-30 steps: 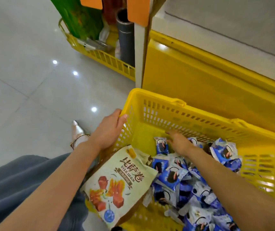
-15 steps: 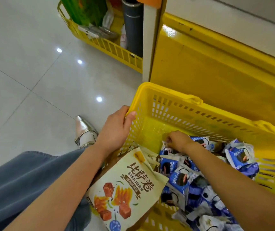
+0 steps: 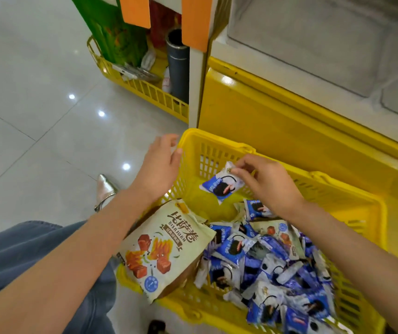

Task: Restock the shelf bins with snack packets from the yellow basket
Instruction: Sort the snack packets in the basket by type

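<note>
The yellow basket [image 3: 352,198] stands on the floor against a yellow shelf base. It holds a heap of small blue-and-white snack packets [image 3: 272,268] and one large cream packet [image 3: 166,247] leaning over its near-left rim. My right hand [image 3: 265,182] is raised above the heap and pinches one small blue-and-white packet [image 3: 222,186] by its top edge; the packet hangs free. My left hand [image 3: 159,165] hovers with relaxed fingers beside the basket's left corner, holding nothing.
The clear-fronted shelf bins [image 3: 313,44] sit above the yellow shelf base [image 3: 277,131] at upper right. A second yellow basket [image 3: 142,90] with green packaging and a dark cylinder stands at the back. My knee in blue fabric [image 3: 24,261] and a silver shoe [image 3: 105,189] are at left.
My right hand has risen out of the heap with one small packet pinched in it. My left hand has come off the basket's rim and lifted slightly.
</note>
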Motion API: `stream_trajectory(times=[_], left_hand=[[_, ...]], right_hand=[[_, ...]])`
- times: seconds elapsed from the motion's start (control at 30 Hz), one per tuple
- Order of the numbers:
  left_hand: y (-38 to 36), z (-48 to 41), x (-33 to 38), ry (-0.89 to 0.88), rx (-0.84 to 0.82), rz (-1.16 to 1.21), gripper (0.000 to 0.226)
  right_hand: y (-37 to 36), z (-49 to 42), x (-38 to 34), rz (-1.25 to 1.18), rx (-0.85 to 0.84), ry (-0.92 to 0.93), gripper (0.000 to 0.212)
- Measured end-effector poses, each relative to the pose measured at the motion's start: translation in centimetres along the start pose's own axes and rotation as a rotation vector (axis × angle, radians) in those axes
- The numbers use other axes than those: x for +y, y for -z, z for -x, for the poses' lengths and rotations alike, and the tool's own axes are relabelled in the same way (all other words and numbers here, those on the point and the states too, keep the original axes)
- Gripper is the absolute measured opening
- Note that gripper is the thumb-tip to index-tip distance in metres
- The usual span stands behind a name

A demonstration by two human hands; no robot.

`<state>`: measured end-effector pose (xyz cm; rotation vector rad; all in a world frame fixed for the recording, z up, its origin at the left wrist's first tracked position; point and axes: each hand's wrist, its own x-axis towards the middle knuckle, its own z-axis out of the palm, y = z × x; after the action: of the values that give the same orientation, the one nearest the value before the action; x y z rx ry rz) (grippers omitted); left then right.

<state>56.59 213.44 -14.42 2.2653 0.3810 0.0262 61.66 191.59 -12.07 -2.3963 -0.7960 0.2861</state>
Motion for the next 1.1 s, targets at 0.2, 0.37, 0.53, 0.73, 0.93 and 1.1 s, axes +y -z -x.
stream_trajectory(times=[0.2, 0.37, 0.53, 0.73, 0.93, 1.1], left_hand=[[0.5, 5.6, 7.7, -0.202, -0.367, 0.269, 0.033], [-3.6, 12.1, 8.1, -0.191, -0.423, 0.204, 0.041], [-10.0, 16.4, 6.2, -0.167, -0.516, 0.121, 0.040], [-12.2, 17.9, 4.8, -0.080, -0.450, 0.064, 0.040], [-13.3, 15.0, 3.6, 0.075, -0.428, -0.063, 0.058], [-15.2, 13.7, 3.2, 0.232, -0.432, -0.141, 0.063]], right_hand=[[3.7, 3.5, -3.6, -0.238, 0.158, -0.041, 0.017], [4.4, 8.8, -1.8, -0.419, -0.081, -0.227, 0.008], [1.7, 15.2, 1.2, -0.250, -0.377, -0.301, 0.027], [-0.1, 18.0, 4.4, -0.110, -0.200, -0.381, 0.010], [1.0, 18.3, 7.4, 0.059, -0.059, -0.472, 0.004], [1.3, 18.5, 9.0, 0.093, -0.106, -0.588, 0.006]])
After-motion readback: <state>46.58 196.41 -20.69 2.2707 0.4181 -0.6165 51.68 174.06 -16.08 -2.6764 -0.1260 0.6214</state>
